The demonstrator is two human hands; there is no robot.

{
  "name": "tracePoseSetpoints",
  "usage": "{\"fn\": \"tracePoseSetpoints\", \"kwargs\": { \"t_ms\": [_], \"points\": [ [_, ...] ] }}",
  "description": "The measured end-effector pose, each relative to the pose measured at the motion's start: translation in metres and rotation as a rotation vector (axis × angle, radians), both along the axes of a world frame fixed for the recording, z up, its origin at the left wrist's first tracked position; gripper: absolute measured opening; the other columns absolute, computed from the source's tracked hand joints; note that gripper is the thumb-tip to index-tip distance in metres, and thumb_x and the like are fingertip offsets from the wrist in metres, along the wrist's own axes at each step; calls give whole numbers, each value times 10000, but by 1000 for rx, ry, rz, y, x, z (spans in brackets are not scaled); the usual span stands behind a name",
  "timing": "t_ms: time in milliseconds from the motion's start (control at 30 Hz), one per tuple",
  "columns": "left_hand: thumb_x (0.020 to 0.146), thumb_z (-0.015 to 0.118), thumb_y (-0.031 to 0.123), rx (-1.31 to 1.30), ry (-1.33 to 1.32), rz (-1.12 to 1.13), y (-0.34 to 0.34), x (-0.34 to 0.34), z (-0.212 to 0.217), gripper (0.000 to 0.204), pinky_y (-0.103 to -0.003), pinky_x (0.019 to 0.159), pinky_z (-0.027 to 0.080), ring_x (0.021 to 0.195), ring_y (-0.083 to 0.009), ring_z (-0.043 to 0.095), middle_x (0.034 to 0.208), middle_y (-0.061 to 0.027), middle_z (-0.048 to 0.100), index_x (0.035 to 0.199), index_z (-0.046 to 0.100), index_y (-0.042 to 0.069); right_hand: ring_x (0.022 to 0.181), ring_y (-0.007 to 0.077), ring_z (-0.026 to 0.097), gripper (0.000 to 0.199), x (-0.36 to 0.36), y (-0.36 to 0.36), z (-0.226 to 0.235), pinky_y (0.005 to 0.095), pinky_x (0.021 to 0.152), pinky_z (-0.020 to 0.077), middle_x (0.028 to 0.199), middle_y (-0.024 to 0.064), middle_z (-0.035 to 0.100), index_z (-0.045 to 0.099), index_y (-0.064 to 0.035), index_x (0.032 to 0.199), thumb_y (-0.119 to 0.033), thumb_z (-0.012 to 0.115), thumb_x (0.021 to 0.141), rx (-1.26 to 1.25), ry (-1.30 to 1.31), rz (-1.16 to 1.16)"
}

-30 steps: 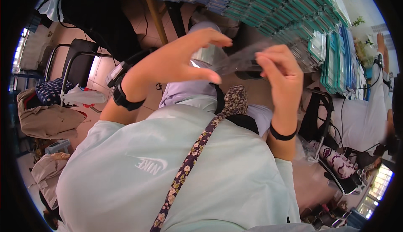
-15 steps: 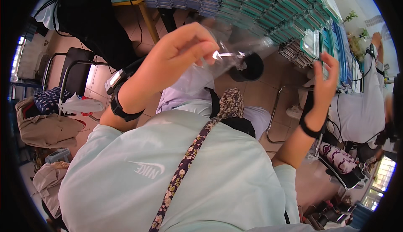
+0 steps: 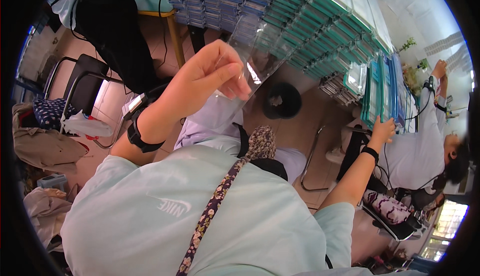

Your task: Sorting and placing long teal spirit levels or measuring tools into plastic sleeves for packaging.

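Observation:
My left hand (image 3: 212,73) is raised in front of my chest, fingers curled and pinching a clear plastic bag (image 3: 257,68). The thin, shiny bag stands up beyond the fingers, and the floor shows through it. Off to the right, my right hand (image 3: 384,130) is at the near edge of a row of upright flat teal packs (image 3: 377,88), its fingers closed on the edge of one pack. The fingertips are partly hidden there. Both wrists wear black bands.
Tall stacks of blue-edged flat packs (image 3: 225,1) and green-edged ones (image 3: 320,26) fill the far side. A black bin (image 3: 282,101) stands on the tiled floor. At left are a person in black trousers (image 3: 107,31) and a chair (image 3: 82,78). Another person (image 3: 415,141) works at right.
My right hand has moved from the air down and outward onto the teal packs. My left hand has shifted slightly down and left, still pinching the bag, which now stands more upright.

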State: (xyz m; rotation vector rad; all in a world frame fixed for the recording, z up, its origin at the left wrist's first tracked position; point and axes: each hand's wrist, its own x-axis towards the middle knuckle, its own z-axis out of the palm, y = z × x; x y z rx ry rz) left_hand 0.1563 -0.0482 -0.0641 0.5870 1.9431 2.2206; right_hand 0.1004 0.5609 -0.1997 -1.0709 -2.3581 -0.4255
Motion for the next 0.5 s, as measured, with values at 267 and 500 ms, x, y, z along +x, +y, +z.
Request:
{"fn": "tracePoseSetpoints", "kwargs": {
  "t_ms": [267,500],
  "points": [
    [998,430,105,-5,-25,6,-5,-1,-5,59,-233,622,468,683,-140,621,762,-83,639,969,455,60,1163,284,485,518,5,-61,27,529,927,370,1231,78,528,552,-160,1260,-262,706,776,28,-34,38],
    [996,434,105,47,-29,19,-5,-8,-12,53,-231,596,473,661,-138,622,736,-69,620,983,455,58,1148,297,535,425,27,-42,59,396,978,406,1235,109,595,577,-26,1189,-38,676,776,238,287,773]
  ]
}}
